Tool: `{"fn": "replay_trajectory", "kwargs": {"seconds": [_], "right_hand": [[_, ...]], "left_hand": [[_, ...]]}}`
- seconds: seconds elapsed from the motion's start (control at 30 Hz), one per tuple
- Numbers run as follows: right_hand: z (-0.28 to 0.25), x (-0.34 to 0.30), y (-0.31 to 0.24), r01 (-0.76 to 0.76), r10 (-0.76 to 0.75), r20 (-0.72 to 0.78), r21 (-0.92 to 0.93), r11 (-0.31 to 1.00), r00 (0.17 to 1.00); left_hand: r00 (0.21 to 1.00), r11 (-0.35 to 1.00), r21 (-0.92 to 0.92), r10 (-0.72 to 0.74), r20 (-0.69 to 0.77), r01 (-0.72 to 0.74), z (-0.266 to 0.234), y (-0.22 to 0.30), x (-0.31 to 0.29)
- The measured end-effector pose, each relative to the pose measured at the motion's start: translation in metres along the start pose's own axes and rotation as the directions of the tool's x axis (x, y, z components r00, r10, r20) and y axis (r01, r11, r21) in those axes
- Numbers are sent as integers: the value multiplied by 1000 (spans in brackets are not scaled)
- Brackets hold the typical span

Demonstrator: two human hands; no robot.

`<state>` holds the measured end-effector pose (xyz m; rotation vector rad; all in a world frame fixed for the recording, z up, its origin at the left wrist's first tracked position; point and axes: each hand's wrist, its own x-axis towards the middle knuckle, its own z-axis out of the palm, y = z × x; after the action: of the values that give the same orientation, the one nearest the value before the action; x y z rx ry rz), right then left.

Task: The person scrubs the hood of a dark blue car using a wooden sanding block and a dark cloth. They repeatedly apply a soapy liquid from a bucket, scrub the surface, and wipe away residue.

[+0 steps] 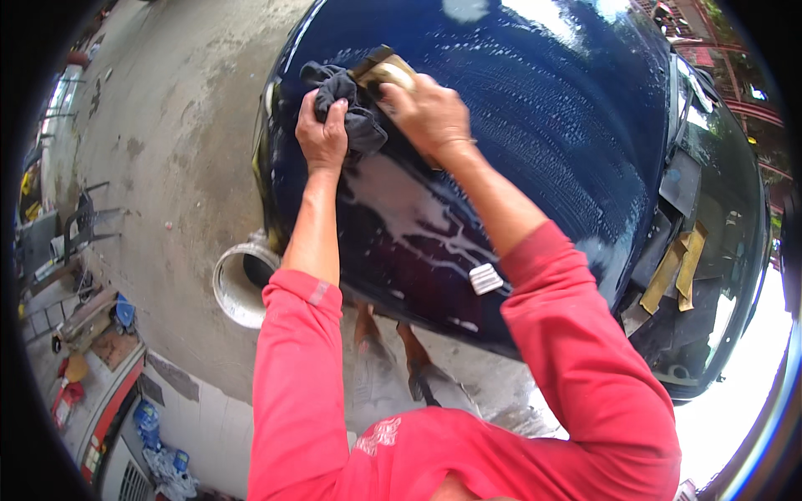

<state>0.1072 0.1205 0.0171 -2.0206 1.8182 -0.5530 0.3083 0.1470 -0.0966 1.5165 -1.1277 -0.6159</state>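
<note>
My left hand is closed around a bunched dark grey cloth, near the front edge of a wet blue car hood. Just to its right, my right hand grips a long tan and dark sanding block, which lies against the hood. The block's lower part is mostly hidden under that hand. Milky water and droplets streak the paint around both hands. Nearer to me on the hood rests a small white ribbed block.
A white bucket stands on the concrete floor left of the car. Dark sheets and tan strips that look like sandpaper lie by the windshield. At the far left are a dark chair and clutter; blue bottles sit lower left.
</note>
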Motion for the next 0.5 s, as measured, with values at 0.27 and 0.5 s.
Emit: {"fn": "replay_trajectory", "kwargs": {"seconds": [0.27,0.5], "right_hand": [[-105,-234,126,-47,-35,-318,-245,968,947],[93,78,-39,-48,36,-86,-147,988,996]], "left_hand": [[999,964,263,-26,-37,35,-117,-31,-64],[991,953,303,61,-115,-24,-103,-61,-82]]}}
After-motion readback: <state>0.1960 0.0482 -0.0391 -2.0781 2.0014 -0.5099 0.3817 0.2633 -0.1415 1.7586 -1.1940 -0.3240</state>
